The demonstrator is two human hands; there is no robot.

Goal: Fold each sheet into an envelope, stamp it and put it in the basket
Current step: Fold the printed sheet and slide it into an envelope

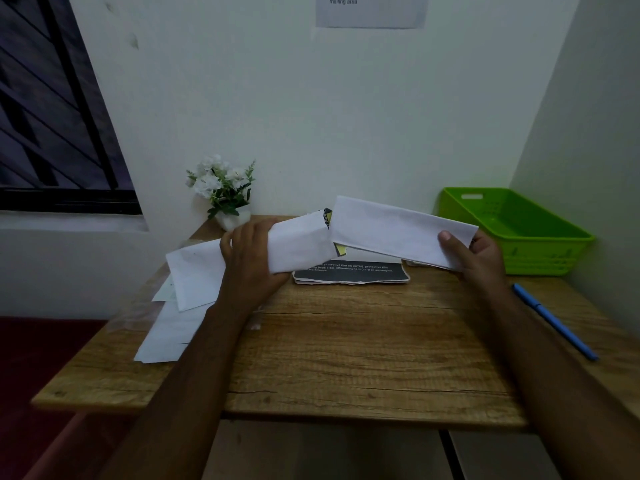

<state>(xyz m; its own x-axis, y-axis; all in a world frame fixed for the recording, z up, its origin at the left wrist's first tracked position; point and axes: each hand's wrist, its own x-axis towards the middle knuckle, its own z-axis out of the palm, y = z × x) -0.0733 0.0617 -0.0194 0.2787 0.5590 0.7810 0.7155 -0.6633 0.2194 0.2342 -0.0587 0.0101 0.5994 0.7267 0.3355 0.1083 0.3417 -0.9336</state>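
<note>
My left hand [251,256] grips a white sheet [298,242] lifted off the wooden table [346,341]. My right hand [479,256] pinches the right end of a folded white envelope [398,230], held in the air and tilted down to the right. The two papers meet near the middle, where a small black and yellow object [327,216] shows behind them. A green plastic basket [519,223] stands at the back right of the table, just right of my right hand; I see nothing in it.
Loose white sheets [173,317] lie at the table's left edge. A dark printed card [349,271] sits at the back centre under the held papers. A blue pen [554,320] lies at the right. A white flower pot [225,192] stands against the wall.
</note>
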